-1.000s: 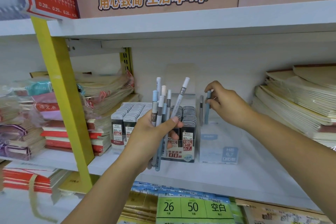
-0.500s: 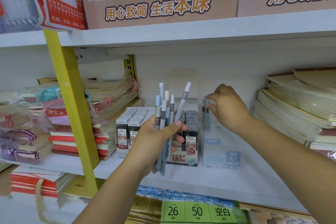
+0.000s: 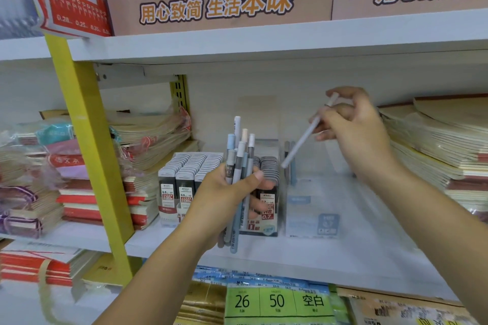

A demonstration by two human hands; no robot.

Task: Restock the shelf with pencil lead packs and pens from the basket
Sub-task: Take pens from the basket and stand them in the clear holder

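Note:
My left hand grips a bundle of several pens, held upright in front of the shelf. Behind it stand display boxes of pencil lead packs. My right hand pinches a single white pen, tilted with its lower end pointing down-left over a clear pen display box. Two pens stand upright at the back of that clear box.
Stacks of notebooks lie on the right of the white shelf, and wrapped notebook stacks sit on the left beyond a yellow upright post. Brown cartons stand on the shelf above. Green price labels hang below.
My right hand left the clear box, took one white pen out of the bundle and lifted it up to the right. The bundle in my left hand holds one pen fewer.

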